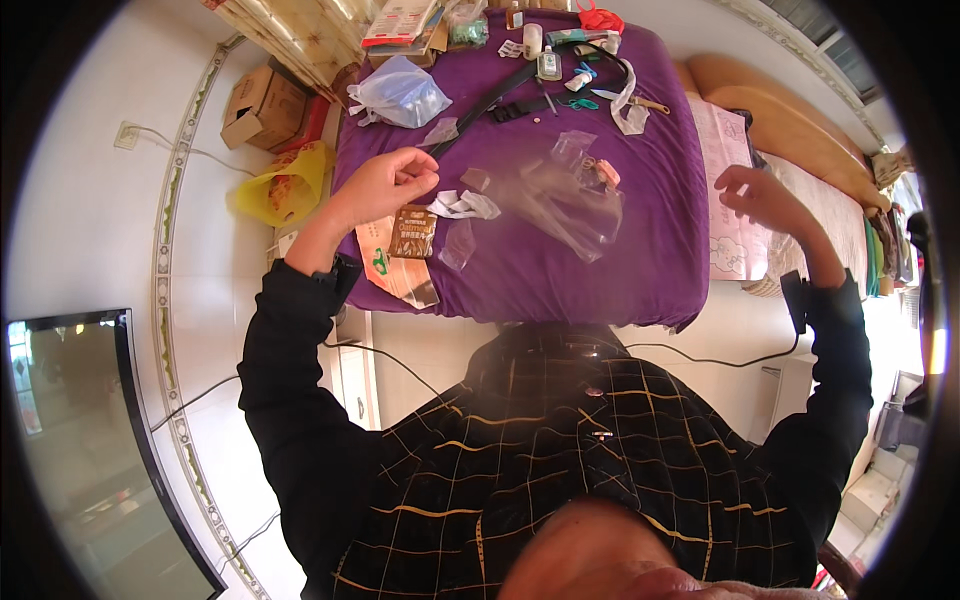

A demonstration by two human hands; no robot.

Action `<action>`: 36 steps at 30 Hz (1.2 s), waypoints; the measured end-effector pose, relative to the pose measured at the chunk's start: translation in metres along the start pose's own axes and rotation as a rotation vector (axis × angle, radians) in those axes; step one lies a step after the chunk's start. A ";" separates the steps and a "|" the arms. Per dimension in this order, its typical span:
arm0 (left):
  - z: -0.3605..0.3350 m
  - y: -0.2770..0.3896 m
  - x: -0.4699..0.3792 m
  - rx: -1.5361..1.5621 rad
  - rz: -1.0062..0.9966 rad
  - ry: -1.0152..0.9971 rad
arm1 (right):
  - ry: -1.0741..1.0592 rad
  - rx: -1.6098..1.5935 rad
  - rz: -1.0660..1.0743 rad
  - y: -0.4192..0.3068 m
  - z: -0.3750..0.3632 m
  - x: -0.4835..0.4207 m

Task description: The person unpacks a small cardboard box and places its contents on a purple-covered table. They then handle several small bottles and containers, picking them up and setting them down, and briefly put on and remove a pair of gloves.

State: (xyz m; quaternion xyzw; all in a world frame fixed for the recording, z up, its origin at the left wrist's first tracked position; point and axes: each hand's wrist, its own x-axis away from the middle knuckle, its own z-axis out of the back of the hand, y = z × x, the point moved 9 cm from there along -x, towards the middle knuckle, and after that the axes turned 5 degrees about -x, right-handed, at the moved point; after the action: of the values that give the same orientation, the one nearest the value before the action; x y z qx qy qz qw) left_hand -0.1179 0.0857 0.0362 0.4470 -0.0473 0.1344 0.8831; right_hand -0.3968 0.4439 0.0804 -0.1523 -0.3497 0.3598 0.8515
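Observation:
My left hand (pixel 386 187) is raised over the left side of the table, its fingers loosely curled and nothing seen in them. Nearest to it are a brown food packet (pixel 413 232) bearing writing and a crumpled white tissue (pixel 465 205). The packet lies on an orange printed bag (pixel 379 251). Past the table's right edge hangs my right hand (pixel 761 199), fingers apart and holding nothing. Between the hands, a clear plastic bag (pixel 574 214) lies spread on the purple tablecloth (pixel 637 277). A small pink item (pixel 608 174) rests at its upper right.
Toward the back are a tied plastic bag (pixel 409 94), a black strap (pixel 495 101), a clear bottle (pixel 549 64) and a knife (pixel 649 105). A yellow bag (pixel 281 187) and a cardboard box (pixel 264 105) stand left. To the right is a sofa (pixel 780 135).

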 end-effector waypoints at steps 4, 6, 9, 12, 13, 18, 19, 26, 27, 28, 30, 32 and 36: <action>0.015 -0.037 -0.058 0.023 0.057 0.049 | -0.058 0.012 0.140 -0.010 0.017 -0.073; 0.013 -0.070 -0.093 0.016 0.165 0.121 | -0.151 -0.141 0.180 -0.007 0.008 -0.119; -0.003 -0.115 -0.150 -0.098 0.237 0.171 | -0.220 -0.333 0.233 -0.001 -0.015 -0.189; -0.033 -0.153 -0.211 -0.304 0.233 0.145 | -0.217 -0.326 0.390 -0.007 -0.049 -0.243; -0.038 -0.160 -0.228 -0.419 0.216 0.192 | -0.219 -0.291 0.447 -0.012 -0.060 -0.258; -0.048 -0.181 -0.278 -0.710 0.156 0.370 | -0.099 -0.245 0.549 -0.034 -0.087 -0.324; -0.048 -0.183 -0.285 -0.734 0.133 0.371 | -0.053 -0.222 0.572 -0.038 -0.089 -0.337; -0.003 -0.198 -0.308 -0.618 0.185 0.617 | 0.227 -0.011 0.703 -0.073 -0.125 -0.411; 0.000 -0.189 -0.308 -0.659 0.116 0.673 | 0.225 -0.025 0.710 -0.078 -0.128 -0.416; 0.000 -0.180 -0.306 -0.697 0.071 0.719 | 0.186 -0.013 0.658 -0.079 -0.133 -0.423; -0.007 -0.161 -0.306 -0.704 -0.099 0.744 | 0.063 0.004 0.460 -0.074 -0.143 -0.442; -0.025 -0.151 -0.310 -0.674 -0.211 0.585 | -0.083 -0.007 0.221 -0.061 -0.152 -0.456; -0.045 -0.148 -0.312 -0.621 -0.231 0.495 | 0.057 0.016 0.312 -0.075 -0.147 -0.467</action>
State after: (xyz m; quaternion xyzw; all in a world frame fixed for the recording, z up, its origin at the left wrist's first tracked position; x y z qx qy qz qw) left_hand -0.3773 -0.0218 -0.1690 0.1160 0.1788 0.1171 0.9700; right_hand -0.4870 0.0551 -0.2124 -0.2083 -0.2944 0.4860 0.7961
